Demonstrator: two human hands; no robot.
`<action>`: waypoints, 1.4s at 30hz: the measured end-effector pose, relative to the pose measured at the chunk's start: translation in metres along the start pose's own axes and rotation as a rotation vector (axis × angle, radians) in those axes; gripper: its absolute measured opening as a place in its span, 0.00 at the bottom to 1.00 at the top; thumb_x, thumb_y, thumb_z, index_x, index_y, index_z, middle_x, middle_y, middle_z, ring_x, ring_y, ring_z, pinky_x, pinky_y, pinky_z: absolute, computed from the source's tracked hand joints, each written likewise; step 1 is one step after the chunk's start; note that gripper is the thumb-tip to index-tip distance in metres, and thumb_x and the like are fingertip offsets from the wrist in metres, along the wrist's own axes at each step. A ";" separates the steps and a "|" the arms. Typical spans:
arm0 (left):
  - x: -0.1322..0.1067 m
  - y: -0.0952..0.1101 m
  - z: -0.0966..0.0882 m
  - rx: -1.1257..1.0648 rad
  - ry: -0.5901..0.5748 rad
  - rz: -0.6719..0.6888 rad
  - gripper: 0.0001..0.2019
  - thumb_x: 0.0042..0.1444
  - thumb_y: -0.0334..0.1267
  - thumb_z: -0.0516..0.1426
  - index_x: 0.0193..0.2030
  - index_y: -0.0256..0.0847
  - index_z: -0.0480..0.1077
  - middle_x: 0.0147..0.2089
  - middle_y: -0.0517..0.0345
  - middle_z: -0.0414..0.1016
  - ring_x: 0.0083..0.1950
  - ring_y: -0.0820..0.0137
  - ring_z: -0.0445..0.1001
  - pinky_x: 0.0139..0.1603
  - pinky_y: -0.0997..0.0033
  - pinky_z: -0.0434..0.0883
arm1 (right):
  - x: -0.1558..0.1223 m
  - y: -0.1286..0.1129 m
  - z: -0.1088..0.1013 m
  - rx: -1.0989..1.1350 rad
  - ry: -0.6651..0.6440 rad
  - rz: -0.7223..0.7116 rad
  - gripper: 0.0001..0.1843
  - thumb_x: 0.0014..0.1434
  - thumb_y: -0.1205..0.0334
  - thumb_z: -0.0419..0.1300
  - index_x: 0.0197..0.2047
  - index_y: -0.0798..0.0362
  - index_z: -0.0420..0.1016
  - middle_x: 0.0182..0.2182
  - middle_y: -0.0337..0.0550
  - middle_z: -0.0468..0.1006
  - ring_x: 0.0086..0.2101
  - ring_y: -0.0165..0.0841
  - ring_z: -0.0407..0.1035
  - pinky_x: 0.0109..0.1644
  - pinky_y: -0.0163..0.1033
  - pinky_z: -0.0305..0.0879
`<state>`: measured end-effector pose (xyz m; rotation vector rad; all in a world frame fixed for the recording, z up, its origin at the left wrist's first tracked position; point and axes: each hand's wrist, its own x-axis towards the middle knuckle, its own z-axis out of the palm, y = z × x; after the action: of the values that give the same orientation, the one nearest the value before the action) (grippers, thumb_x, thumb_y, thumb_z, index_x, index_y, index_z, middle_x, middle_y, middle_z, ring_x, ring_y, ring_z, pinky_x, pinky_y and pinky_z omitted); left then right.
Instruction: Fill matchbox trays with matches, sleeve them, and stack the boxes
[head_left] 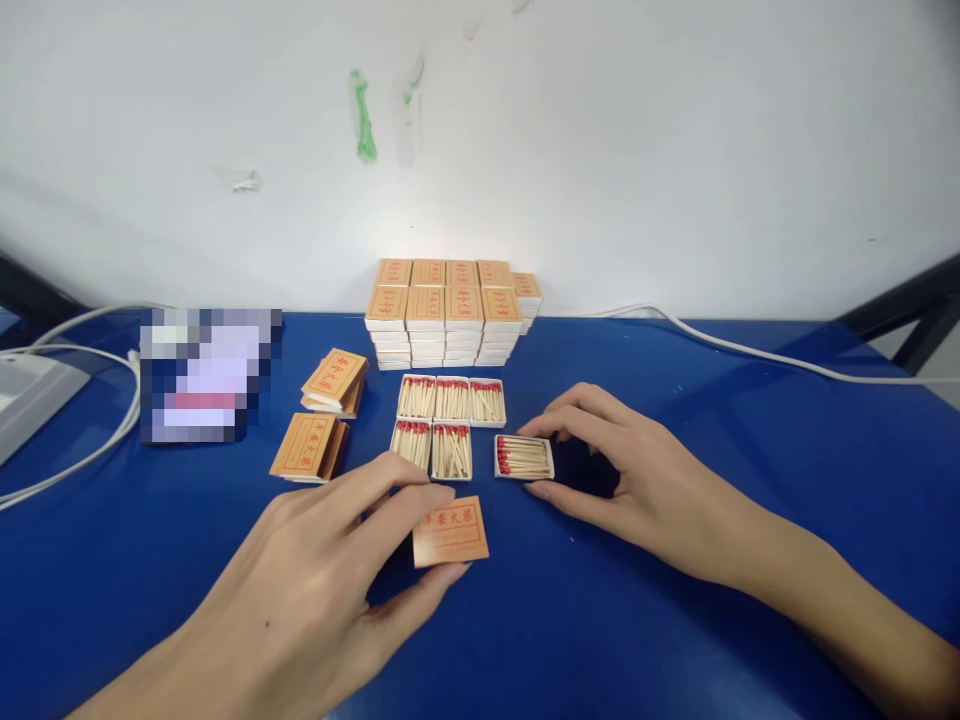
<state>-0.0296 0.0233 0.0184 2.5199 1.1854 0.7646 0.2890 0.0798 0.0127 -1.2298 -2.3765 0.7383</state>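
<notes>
My left hand (322,580) pinches an orange matchbox sleeve (451,532) between thumb and fingers, low on the blue table (675,600). My right hand (622,480) curls its fingertips round the right end of an open white tray of red-tipped matches (523,457), thumb below and fingers above. To the left of that tray lie several more open match trays (450,420) in two rows.
A stack of closed orange matchboxes (446,315) stands at the back against the white wall. Two small piles of empty orange sleeves (319,420) lie at the left. A blurred object (202,375), white cables (82,450) and a grey device (30,395) sit far left.
</notes>
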 end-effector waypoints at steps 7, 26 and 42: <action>0.000 -0.001 0.003 0.039 0.065 0.013 0.12 0.77 0.37 0.66 0.64 0.49 0.77 0.56 0.61 0.87 0.45 0.69 0.90 0.41 0.65 0.83 | 0.000 0.000 0.000 -0.012 0.022 -0.011 0.16 0.78 0.52 0.69 0.65 0.42 0.81 0.58 0.49 0.80 0.48 0.42 0.79 0.47 0.47 0.83; -0.005 0.001 0.002 0.049 0.075 -0.009 0.11 0.81 0.40 0.62 0.66 0.49 0.78 0.45 0.61 0.79 0.35 0.72 0.82 0.35 0.70 0.79 | 0.000 -0.003 0.001 -0.003 0.021 -0.007 0.12 0.79 0.52 0.68 0.62 0.43 0.83 0.56 0.49 0.80 0.49 0.42 0.79 0.46 0.47 0.83; -0.002 0.003 -0.002 -0.014 -0.006 -0.087 0.09 0.83 0.41 0.60 0.65 0.53 0.76 0.44 0.63 0.74 0.29 0.75 0.71 0.24 0.76 0.69 | -0.005 -0.013 -0.002 0.048 0.071 -0.158 0.12 0.78 0.55 0.70 0.61 0.42 0.81 0.54 0.45 0.85 0.50 0.41 0.83 0.51 0.45 0.82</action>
<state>-0.0297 0.0200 0.0212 2.4399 1.2737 0.7401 0.2851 0.0699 0.0218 -1.0186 -2.3511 0.6857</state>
